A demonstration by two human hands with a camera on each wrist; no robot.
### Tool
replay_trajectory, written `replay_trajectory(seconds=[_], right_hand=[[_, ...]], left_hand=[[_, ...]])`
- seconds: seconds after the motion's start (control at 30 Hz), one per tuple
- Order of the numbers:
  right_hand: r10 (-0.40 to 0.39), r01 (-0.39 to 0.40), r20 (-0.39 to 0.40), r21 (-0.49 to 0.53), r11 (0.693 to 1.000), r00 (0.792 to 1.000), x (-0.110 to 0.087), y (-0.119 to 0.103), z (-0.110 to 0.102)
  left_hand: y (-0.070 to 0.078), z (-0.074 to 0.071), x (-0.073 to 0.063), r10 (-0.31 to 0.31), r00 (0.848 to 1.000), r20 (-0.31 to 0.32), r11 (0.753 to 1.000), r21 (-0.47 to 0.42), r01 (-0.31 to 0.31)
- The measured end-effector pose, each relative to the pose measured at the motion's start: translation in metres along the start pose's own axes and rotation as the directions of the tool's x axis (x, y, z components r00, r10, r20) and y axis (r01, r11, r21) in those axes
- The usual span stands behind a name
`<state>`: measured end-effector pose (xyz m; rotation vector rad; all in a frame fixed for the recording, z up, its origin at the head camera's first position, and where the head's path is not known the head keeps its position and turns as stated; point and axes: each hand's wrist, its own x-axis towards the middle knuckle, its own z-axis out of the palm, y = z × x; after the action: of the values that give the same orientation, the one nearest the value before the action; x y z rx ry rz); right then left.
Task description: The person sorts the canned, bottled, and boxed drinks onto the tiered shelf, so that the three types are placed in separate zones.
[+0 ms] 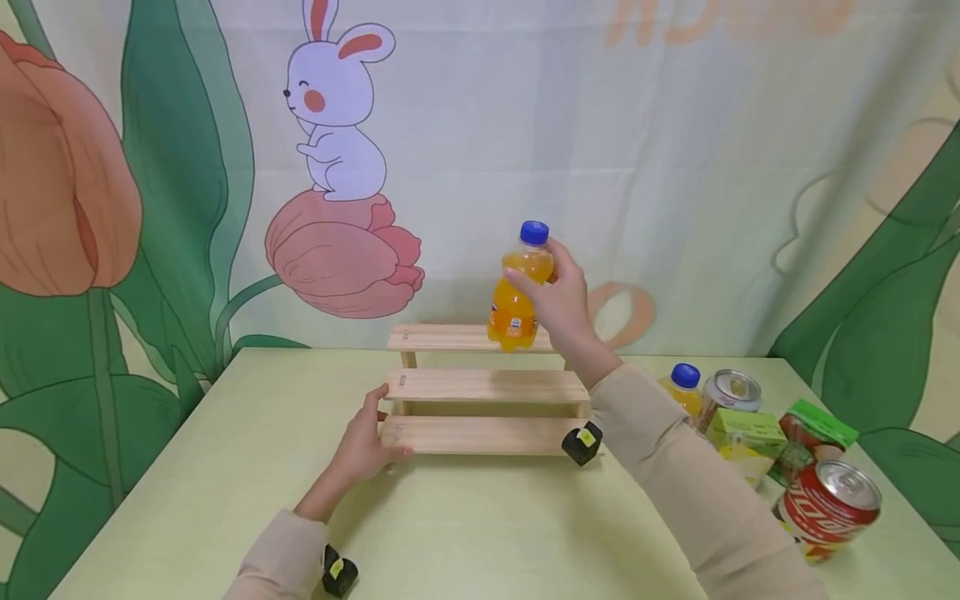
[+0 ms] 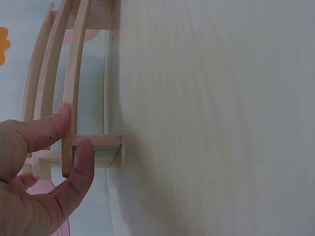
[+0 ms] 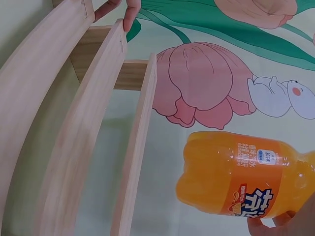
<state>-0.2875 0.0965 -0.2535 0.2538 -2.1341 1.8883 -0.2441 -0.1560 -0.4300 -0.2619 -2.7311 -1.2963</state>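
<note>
My right hand (image 1: 564, 302) grips a small bottle of orange soda (image 1: 517, 312) by its upper part, below the blue cap. The bottle is nearly upright, tilted slightly, and overlaps the top step of a three-step wooden rack (image 1: 487, 385) in the head view. In the right wrist view the bottle (image 3: 221, 172) shows an orange label, and its base is apart from the rack's boards. My left hand (image 1: 366, 442) holds the rack's left end. Its thumb and a finger pinch the lowest board (image 2: 74, 83) in the left wrist view.
Right of the rack stand another orange soda bottle (image 1: 686, 385), a silver can (image 1: 732, 392), a yellow-green carton (image 1: 745, 437), a carton with a green top (image 1: 813, 433) and a red can (image 1: 828, 504). A printed curtain (image 1: 480, 125) hangs behind the table (image 1: 480, 533).
</note>
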Motion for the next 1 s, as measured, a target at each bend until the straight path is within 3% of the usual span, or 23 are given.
replay_trajectory(seconds=[0.33, 0.57, 1.0], right_hand=[[0.026, -0.026, 0.003, -0.020, 0.999, 1.000, 0.017, 0.002, 0.025], [0.040, -0.040, -0.019, -0.035, 0.999, 0.999, 0.027, -0.004, 0.041], [0.096, -0.099, -0.032, -0.105, 0.990, 0.995, 0.037, 0.005, 0.068]], left_hand=[[-0.001, 0.002, -0.001, -0.044, 0.999, 0.015, 0.997, -0.067, 0.045], [-0.002, 0.001, 0.000, -0.014, 1.000, 0.021, 0.998, -0.061, 0.015], [-0.003, 0.000, 0.000, -0.019, 1.000, 0.022, 0.998, -0.055, 0.020]])
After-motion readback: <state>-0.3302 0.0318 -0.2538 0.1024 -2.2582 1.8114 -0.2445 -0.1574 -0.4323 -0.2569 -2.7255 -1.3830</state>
